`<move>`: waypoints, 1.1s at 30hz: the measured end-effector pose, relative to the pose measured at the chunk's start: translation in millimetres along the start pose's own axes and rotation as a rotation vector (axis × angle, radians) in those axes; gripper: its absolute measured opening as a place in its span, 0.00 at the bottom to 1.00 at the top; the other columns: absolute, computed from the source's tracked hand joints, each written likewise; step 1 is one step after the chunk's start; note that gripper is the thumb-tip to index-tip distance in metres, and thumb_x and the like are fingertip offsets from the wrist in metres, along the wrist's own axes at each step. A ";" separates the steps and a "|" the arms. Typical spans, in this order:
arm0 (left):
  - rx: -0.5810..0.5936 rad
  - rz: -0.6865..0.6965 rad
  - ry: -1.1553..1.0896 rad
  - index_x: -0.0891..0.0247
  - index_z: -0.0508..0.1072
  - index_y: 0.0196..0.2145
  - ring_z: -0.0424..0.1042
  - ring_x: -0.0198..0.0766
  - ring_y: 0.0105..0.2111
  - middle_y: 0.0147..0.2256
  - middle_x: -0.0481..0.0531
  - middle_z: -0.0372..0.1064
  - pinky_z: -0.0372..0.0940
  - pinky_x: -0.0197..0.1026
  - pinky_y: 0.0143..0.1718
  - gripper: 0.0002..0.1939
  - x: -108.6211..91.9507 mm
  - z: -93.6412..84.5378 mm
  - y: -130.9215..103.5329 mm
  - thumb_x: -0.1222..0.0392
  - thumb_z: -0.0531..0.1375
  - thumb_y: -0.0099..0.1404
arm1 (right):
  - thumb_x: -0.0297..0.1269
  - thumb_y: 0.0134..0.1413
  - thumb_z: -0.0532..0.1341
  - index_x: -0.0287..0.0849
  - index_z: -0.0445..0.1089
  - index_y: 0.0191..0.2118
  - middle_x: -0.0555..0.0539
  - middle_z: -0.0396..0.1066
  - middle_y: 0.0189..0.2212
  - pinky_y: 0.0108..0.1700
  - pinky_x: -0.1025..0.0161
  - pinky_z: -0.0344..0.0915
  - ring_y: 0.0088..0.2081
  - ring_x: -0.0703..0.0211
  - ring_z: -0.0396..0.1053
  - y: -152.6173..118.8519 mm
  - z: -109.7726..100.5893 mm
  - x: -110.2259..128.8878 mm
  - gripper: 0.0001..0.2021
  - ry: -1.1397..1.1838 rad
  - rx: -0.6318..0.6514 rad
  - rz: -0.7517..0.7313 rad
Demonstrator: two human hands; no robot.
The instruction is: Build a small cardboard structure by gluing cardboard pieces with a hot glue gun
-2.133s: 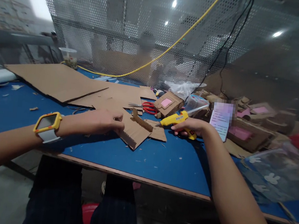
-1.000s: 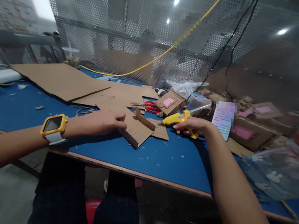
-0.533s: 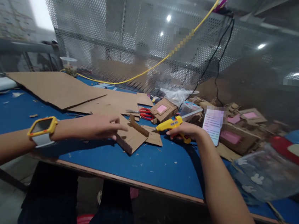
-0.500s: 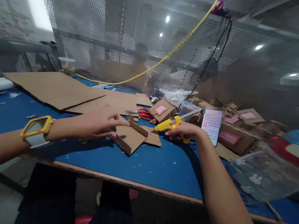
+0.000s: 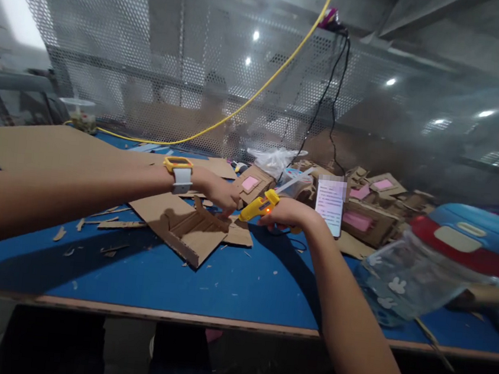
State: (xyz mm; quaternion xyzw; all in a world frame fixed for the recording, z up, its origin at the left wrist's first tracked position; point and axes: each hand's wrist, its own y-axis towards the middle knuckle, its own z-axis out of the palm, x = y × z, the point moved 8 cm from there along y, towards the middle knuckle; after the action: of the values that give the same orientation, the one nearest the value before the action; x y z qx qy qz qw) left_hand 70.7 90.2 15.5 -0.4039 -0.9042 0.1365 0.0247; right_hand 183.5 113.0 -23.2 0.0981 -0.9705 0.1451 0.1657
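My right hand is wrapped round a yellow hot glue gun with an orange light lit on its side. The gun's nozzle points left, close to a flat scrap of cardboard. Just left of the nozzle, my left hand reaches down with fingers stretched out, a fingertip at the far end of an upright cardboard strip. That strip rises from a cardboard panel with raised edges, lying on the blue table. Whether the fingertip presses on the strip is unclear. A yellow-and-white watch sits on my left wrist.
Large cardboard sheets lie at the left. Behind are a small cardboard box with a pink patch and a clear plastic bag. A phone, cardboard pieces and a blue-and-red-lidded jug stand right. Scraps litter the blue table.
My left hand has moved right and forward, over the panel to beside the glue gun nozzle. The view has shifted right. My right hand still holds the glue gun in nearly the same place.
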 end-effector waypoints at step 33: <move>-0.588 -0.830 -0.184 0.64 0.72 0.56 0.75 0.50 0.50 0.54 0.56 0.72 0.74 0.56 0.51 0.20 259.9 55.9 -164.2 0.50 0.63 0.72 | 0.37 0.59 0.58 0.44 0.75 0.34 0.44 0.80 0.35 0.33 0.62 0.58 0.38 0.49 0.74 -2.3 -18.5 12.8 0.09 -0.048 -0.812 -0.130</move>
State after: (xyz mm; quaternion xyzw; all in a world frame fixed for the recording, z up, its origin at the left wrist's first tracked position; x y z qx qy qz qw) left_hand -231.6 164.7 -11.4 0.0128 -0.9869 -0.1097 -0.1175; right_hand 177.7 114.9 -1.4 0.0890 -0.9442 -0.2628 0.1772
